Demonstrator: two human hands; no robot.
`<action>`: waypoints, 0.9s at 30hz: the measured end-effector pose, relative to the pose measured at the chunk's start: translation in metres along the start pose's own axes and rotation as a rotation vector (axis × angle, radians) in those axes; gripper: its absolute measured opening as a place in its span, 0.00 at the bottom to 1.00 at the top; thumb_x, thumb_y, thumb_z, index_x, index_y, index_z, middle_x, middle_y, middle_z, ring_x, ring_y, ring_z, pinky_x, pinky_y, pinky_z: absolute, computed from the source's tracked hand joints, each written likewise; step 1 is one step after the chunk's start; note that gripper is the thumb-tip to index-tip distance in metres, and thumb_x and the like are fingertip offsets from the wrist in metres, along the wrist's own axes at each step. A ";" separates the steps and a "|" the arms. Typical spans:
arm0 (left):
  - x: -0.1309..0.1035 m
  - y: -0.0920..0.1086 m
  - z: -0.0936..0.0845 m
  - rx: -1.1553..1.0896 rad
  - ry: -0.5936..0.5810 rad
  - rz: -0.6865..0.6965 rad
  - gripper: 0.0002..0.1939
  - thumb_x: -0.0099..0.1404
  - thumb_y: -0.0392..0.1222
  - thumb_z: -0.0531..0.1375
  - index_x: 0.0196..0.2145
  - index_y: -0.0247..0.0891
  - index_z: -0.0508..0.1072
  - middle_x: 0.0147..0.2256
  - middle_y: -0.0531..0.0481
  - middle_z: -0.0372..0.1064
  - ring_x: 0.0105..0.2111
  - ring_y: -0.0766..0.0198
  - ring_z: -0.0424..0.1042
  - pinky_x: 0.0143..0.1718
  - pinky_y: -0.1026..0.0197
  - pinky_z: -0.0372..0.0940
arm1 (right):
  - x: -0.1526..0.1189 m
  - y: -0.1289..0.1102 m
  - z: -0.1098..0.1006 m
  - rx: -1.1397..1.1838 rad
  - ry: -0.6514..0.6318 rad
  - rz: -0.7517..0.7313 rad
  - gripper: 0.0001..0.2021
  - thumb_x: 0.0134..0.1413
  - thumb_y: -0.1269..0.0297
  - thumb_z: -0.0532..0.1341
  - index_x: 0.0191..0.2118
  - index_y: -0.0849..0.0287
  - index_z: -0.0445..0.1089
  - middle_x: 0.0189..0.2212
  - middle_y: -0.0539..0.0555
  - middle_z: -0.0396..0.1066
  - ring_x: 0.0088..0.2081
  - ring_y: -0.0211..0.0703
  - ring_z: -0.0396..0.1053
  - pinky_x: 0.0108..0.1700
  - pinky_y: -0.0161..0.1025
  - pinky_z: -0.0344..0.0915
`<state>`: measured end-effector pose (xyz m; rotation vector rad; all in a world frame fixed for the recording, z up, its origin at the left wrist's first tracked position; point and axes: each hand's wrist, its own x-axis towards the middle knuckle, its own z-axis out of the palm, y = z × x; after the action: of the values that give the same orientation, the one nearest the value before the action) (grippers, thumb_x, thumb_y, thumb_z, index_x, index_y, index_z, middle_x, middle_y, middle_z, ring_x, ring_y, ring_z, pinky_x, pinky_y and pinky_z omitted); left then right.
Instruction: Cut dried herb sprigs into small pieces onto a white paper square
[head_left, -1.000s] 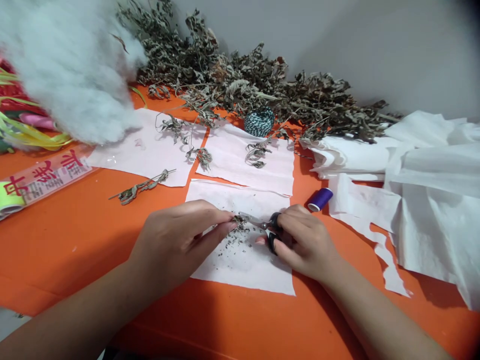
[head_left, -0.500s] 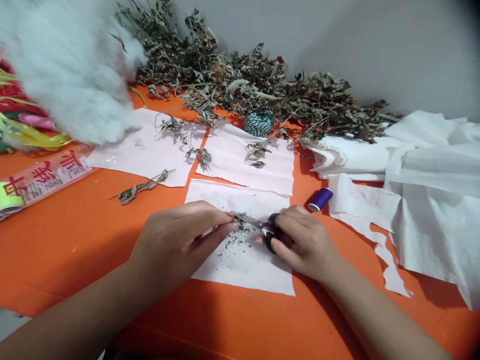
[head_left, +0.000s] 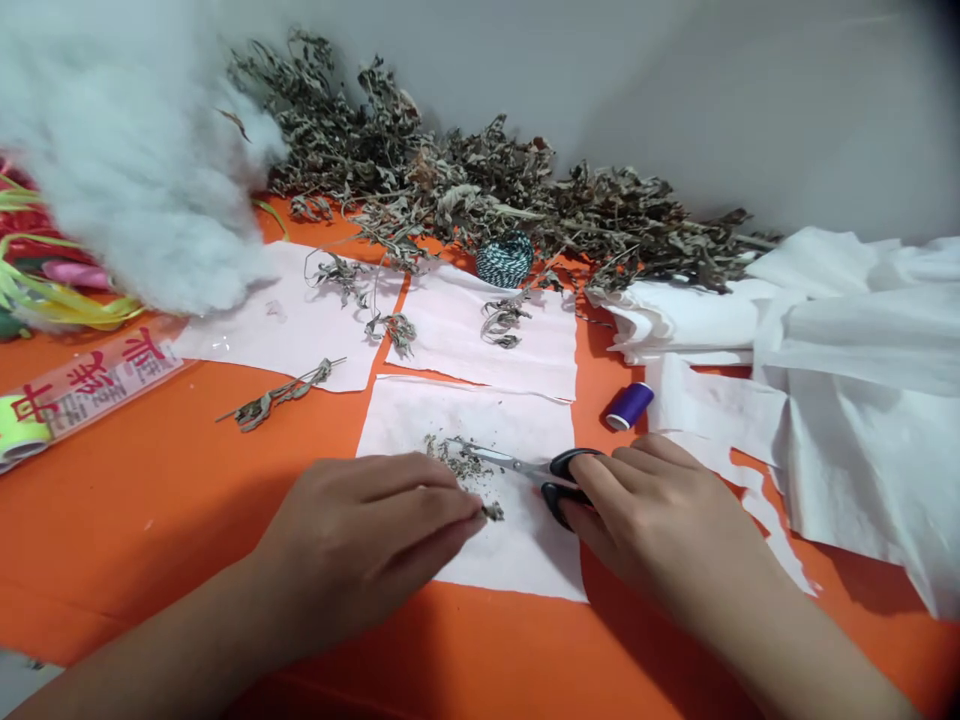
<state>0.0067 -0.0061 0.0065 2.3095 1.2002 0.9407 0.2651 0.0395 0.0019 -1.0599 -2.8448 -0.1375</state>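
My left hand (head_left: 382, 530) pinches a small piece of dried herb (head_left: 493, 512) between thumb and fingers, over the near part of a white cloth square (head_left: 525, 560). In my right hand (head_left: 645, 510) are black-handled scissors (head_left: 525, 466), their blades pointing left over the cloth. The blade tips lie at a scatter of cut herb bits (head_left: 461, 460), beyond my left fingertips and apart from the held piece.
Dried herb stems (head_left: 465, 190) line the wall behind a ball of twine (head_left: 505, 260). Purple thread (head_left: 630, 407) lies right of the cloth, near white fabric (head_left: 862, 400). Fluffy stuffing (head_left: 150, 180) fills the back left. A sprig (head_left: 281, 395) lies on the orange table (head_left: 187, 480).
My left fingertips have moved nearer and slightly right, away from the scissors. My right hand has shifted right, and the blades now reach over the herb bits. The camera view has shifted slightly.
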 end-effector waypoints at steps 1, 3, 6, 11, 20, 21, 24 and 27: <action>-0.001 0.001 0.000 0.008 -0.016 0.030 0.04 0.64 0.35 0.63 0.38 0.39 0.76 0.35 0.54 0.79 0.30 0.70 0.77 0.32 0.69 0.69 | -0.001 0.000 -0.003 0.004 -0.022 0.005 0.14 0.60 0.69 0.54 0.23 0.59 0.64 0.17 0.50 0.63 0.20 0.42 0.60 0.32 0.41 0.51; -0.002 0.002 0.001 0.038 -0.044 0.073 0.03 0.65 0.37 0.63 0.37 0.41 0.76 0.37 0.54 0.80 0.29 0.68 0.78 0.29 0.66 0.70 | -0.002 0.001 -0.007 0.006 -0.058 0.014 0.13 0.60 0.68 0.55 0.24 0.59 0.65 0.16 0.49 0.64 0.19 0.42 0.61 0.32 0.41 0.52; -0.003 0.001 0.001 0.069 -0.049 0.088 0.03 0.65 0.37 0.62 0.37 0.42 0.76 0.43 0.53 0.80 0.29 0.66 0.79 0.26 0.64 0.71 | -0.005 0.005 -0.009 -0.035 -0.053 0.045 0.13 0.61 0.67 0.55 0.25 0.59 0.66 0.16 0.50 0.64 0.20 0.43 0.62 0.33 0.41 0.52; -0.004 -0.002 0.003 0.052 -0.040 0.049 0.03 0.65 0.37 0.61 0.36 0.41 0.76 0.55 0.47 0.73 0.22 0.71 0.75 0.23 0.66 0.69 | -0.006 0.006 -0.015 -0.042 -0.016 0.029 0.15 0.63 0.66 0.53 0.25 0.58 0.67 0.16 0.50 0.63 0.20 0.44 0.61 0.32 0.40 0.51; -0.004 -0.002 0.007 0.075 -0.135 0.114 0.03 0.66 0.37 0.60 0.35 0.41 0.75 0.58 0.50 0.70 0.28 0.65 0.78 0.24 0.61 0.70 | -0.005 -0.002 -0.022 -0.040 0.025 -0.023 0.17 0.64 0.69 0.52 0.22 0.58 0.65 0.15 0.48 0.61 0.18 0.41 0.58 0.31 0.40 0.48; -0.004 -0.002 0.007 0.075 -0.131 0.110 0.03 0.66 0.37 0.60 0.35 0.41 0.75 0.57 0.50 0.70 0.28 0.64 0.78 0.24 0.61 0.71 | -0.005 -0.002 -0.022 -0.040 0.030 -0.024 0.17 0.64 0.68 0.52 0.23 0.58 0.65 0.15 0.48 0.61 0.18 0.41 0.58 0.31 0.40 0.48; -0.003 -0.003 0.006 0.065 -0.105 0.091 0.03 0.66 0.37 0.60 0.35 0.41 0.75 0.55 0.51 0.73 0.29 0.64 0.79 0.26 0.62 0.72 | -0.006 0.000 -0.024 -0.041 0.028 -0.019 0.17 0.64 0.67 0.52 0.23 0.58 0.65 0.14 0.48 0.61 0.18 0.40 0.59 0.31 0.40 0.48; -0.003 -0.003 0.005 0.062 -0.080 0.068 0.03 0.65 0.36 0.61 0.36 0.41 0.75 0.55 0.50 0.73 0.30 0.63 0.80 0.28 0.62 0.73 | -0.009 0.005 -0.028 -0.048 0.009 -0.012 0.16 0.64 0.67 0.52 0.24 0.58 0.66 0.15 0.49 0.64 0.18 0.41 0.61 0.31 0.41 0.49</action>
<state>0.0073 -0.0068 0.0002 2.4258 1.1405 0.8369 0.2766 0.0338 0.0283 -1.0487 -2.8541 -0.2116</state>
